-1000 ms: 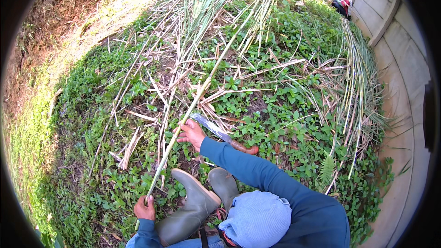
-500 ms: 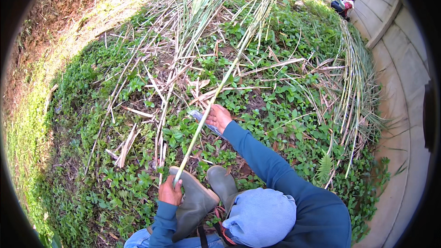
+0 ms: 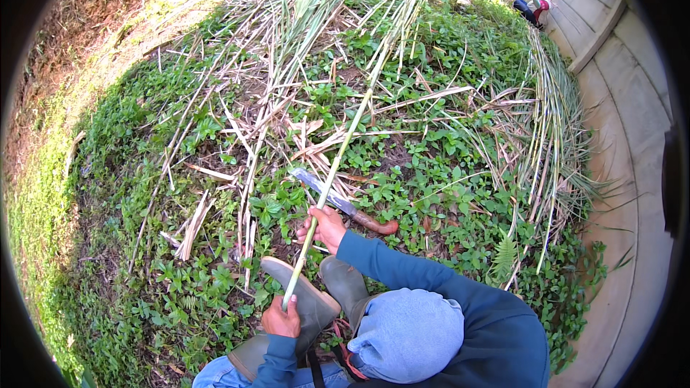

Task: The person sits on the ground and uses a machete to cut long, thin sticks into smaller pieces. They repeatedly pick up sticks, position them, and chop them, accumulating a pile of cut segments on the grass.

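A long, pale green cane stalk slants across the middle, its near end by my boots and its far end among other stalks. My left hand is closed round the stalk's near end, beside a green rubber boot. Farther up, my right hand grips the same stalk, fingers behind it and thumb on top. Just beyond that hand, a machete with a worn grey blade and a brown wooden handle lies on the low plants. The stalk crosses over its blade.
A leafy pile of cut stalks spreads at the far middle. Another bundle lies on the right, along a concrete wall. Dry husks are scattered over the green ground cover. A person is near the wall at the far right.
My right hand has come down the stalk, nearer to my left hand. The machete's handle now shows, clear of that hand. My left hand has shifted slightly right and nearer.
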Demonstrator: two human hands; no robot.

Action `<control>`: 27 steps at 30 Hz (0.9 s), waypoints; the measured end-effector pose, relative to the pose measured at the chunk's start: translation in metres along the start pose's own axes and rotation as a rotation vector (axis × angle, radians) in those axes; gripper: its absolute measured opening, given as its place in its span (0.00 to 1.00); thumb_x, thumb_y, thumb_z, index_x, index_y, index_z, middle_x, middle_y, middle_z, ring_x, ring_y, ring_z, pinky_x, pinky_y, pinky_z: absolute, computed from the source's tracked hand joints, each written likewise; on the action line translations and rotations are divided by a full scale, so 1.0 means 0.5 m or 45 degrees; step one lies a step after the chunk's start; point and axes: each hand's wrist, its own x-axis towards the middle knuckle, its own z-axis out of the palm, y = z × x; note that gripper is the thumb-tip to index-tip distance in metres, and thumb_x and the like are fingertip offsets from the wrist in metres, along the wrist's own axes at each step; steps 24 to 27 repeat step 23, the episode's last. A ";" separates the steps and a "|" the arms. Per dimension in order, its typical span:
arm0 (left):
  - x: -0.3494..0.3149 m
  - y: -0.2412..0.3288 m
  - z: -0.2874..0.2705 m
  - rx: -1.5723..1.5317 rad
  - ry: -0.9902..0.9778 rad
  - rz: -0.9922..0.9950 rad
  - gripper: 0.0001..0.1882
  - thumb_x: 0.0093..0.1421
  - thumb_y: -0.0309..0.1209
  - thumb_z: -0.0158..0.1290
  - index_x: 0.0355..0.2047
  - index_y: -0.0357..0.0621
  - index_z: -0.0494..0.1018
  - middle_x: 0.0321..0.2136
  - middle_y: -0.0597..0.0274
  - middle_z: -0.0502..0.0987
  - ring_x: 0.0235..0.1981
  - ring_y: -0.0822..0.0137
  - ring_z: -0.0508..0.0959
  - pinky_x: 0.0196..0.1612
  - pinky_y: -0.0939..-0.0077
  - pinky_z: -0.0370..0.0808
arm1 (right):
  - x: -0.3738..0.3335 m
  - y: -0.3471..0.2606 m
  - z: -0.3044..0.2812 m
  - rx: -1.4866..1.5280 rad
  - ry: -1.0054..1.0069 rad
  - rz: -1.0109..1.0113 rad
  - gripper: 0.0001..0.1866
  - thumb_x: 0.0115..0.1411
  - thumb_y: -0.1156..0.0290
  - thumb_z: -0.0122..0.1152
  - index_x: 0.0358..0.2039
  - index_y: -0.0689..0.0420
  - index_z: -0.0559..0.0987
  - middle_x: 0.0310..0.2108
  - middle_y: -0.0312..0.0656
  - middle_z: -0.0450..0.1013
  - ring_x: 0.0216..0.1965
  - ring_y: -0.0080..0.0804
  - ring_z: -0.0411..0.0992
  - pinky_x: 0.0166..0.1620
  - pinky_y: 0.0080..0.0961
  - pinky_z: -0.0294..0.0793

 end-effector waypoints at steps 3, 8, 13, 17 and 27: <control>-0.009 0.001 0.010 -0.039 -0.013 -0.015 0.16 0.58 0.43 0.53 0.26 0.41 0.72 0.14 0.46 0.72 0.17 0.44 0.72 0.23 0.53 0.65 | -0.012 -0.009 0.005 0.010 0.035 -0.016 0.08 0.66 0.65 0.45 0.35 0.55 0.62 0.24 0.38 0.67 0.27 0.37 0.76 0.33 0.41 0.82; 0.120 0.127 0.035 -0.072 0.073 0.131 0.14 0.58 0.41 0.53 0.27 0.42 0.72 0.15 0.48 0.72 0.18 0.44 0.73 0.24 0.51 0.66 | 0.049 -0.180 0.010 -0.039 0.046 -0.335 0.10 0.64 0.65 0.45 0.39 0.58 0.62 0.27 0.40 0.66 0.25 0.35 0.75 0.26 0.32 0.80; 0.438 0.494 0.058 -0.364 0.290 0.769 0.44 0.56 0.41 0.55 0.65 0.43 0.44 0.62 0.35 0.46 0.63 0.39 0.51 0.63 0.53 0.53 | 0.011 -0.454 0.048 -0.484 0.203 -1.483 0.27 0.61 0.66 0.55 0.56 0.67 0.61 0.56 0.55 0.61 0.59 0.40 0.60 0.61 0.31 0.59; 0.413 0.604 0.040 -0.928 0.181 1.067 0.40 0.60 0.48 0.49 0.65 0.41 0.46 0.63 0.38 0.45 0.65 0.44 0.48 0.65 0.55 0.48 | -0.098 -0.466 0.047 -0.539 0.064 -1.605 0.18 0.63 0.68 0.48 0.51 0.63 0.66 0.50 0.47 0.67 0.54 0.34 0.65 0.55 0.31 0.67; 0.293 0.339 0.096 -0.464 -0.523 0.906 0.35 0.59 0.40 0.53 0.63 0.43 0.53 0.62 0.41 0.48 0.65 0.44 0.50 0.66 0.54 0.48 | -0.078 -0.201 -0.183 -0.626 0.324 -0.784 0.10 0.63 0.69 0.53 0.42 0.61 0.72 0.38 0.43 0.75 0.38 0.26 0.74 0.42 0.22 0.74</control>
